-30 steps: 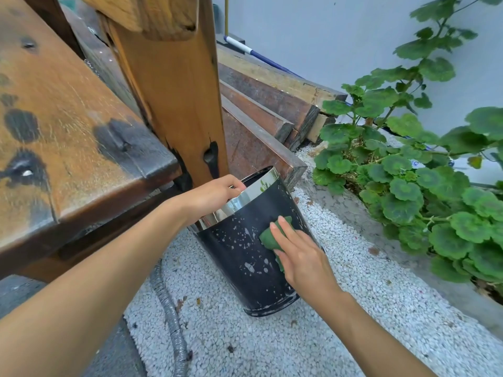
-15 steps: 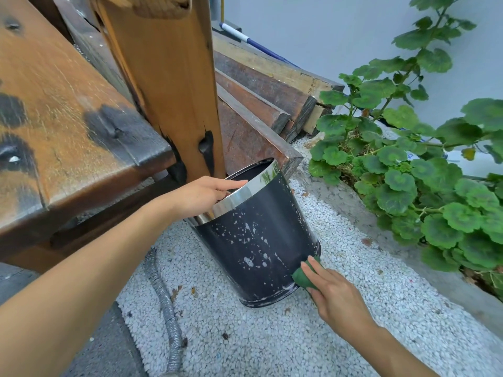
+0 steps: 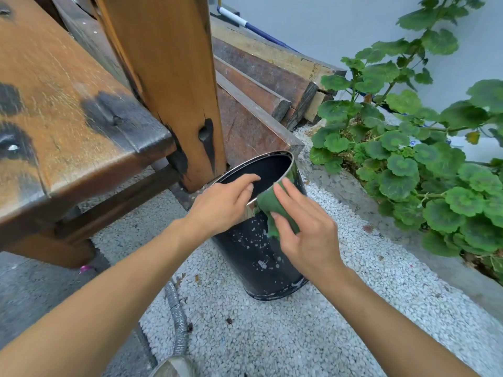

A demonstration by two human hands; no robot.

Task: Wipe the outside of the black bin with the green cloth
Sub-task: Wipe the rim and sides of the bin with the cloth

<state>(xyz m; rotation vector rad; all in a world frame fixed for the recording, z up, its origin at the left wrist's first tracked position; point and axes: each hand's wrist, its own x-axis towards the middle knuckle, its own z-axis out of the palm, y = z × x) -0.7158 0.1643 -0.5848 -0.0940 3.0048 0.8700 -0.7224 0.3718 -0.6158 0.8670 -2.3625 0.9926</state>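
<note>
Green cloth point(image 3: 275, 208) under right fingers point(image 3: 285, 197)

No legible text, label, brand, number or sign is found on any surface. The black bin point(image 3: 261, 248) bears only pale specks and scuffs, no lettering. The green cloth point(image 3: 272, 208) against its rim is unmarked.
</note>
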